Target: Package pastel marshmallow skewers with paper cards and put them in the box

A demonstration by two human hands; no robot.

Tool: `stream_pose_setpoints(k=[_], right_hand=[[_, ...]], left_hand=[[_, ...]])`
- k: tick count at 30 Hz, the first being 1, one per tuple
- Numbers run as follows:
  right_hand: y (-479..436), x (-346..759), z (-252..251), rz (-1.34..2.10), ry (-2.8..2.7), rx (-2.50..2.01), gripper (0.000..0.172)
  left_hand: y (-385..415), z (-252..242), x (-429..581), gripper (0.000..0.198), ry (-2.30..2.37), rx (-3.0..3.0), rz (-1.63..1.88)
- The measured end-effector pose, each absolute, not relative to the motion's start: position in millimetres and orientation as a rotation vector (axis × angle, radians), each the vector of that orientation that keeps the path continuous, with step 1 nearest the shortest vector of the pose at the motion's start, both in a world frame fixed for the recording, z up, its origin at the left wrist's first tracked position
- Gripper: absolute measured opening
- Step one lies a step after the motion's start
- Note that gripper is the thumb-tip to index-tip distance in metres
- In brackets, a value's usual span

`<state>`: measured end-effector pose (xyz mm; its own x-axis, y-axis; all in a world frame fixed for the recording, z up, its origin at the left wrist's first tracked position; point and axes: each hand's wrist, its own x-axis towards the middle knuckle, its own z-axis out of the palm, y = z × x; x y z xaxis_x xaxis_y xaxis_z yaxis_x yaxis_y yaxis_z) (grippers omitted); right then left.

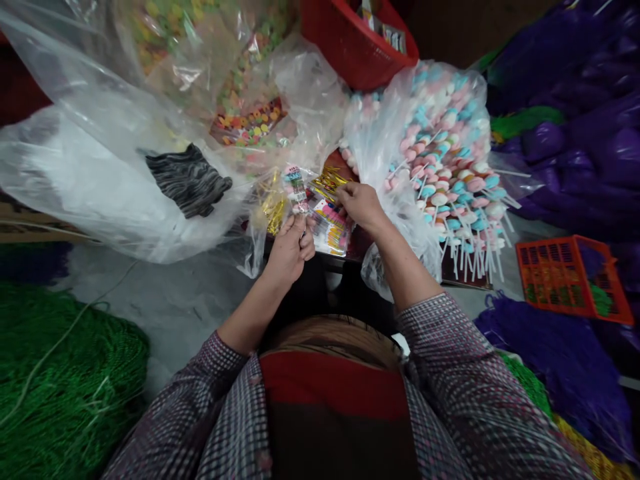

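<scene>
My left hand [294, 241] is closed around the lower end of a wrapped lollipop [296, 188], in a clear wrapper with coloured print, held upright. My right hand [361, 205] pinches at the near end of a pile of gold twist ties [327, 179]; the fingertips partly hide what they grip. Between the hands lies a stack of printed clear wrappers [331, 230] in pink and yellow. More gold ties [273, 212] lie to the left of the lollipop.
Pink, white and blue marshmallow sticks [445, 180] spill from a plastic bag at right. Bags of colourful ring candies [250, 87] and a red basket [350, 47] stand behind. A black bundle [187, 180] rests on white plastic bags at left. An orange crate [560, 277] is far right.
</scene>
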<state>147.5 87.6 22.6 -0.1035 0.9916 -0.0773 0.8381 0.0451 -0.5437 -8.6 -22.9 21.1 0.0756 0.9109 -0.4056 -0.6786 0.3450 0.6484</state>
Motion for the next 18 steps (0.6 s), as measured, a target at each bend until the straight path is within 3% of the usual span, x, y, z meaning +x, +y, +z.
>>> stream_pose_setpoints(k=[5, 10, 15, 18], right_hand=[[92, 143, 21, 0.346, -2.141, -1.936, 0.030], [96, 134, 19, 0.246, -2.226, -2.043, 0.035], [102, 142, 18, 0.337, -2.151, -1.958, 0.027], [100, 150, 19, 0.579, -1.909, -1.886, 0.020]], left_hand=[[-23, 20, -8, 0.033, 0.863, 0.327, 1.240], [-24, 22, -8, 0.030, 0.859, 0.317, 1.253], [-24, 22, -9, 0.030, 0.856, 0.318, 1.238], [-24, 19, -9, 0.031, 0.832, 0.335, 1.235]])
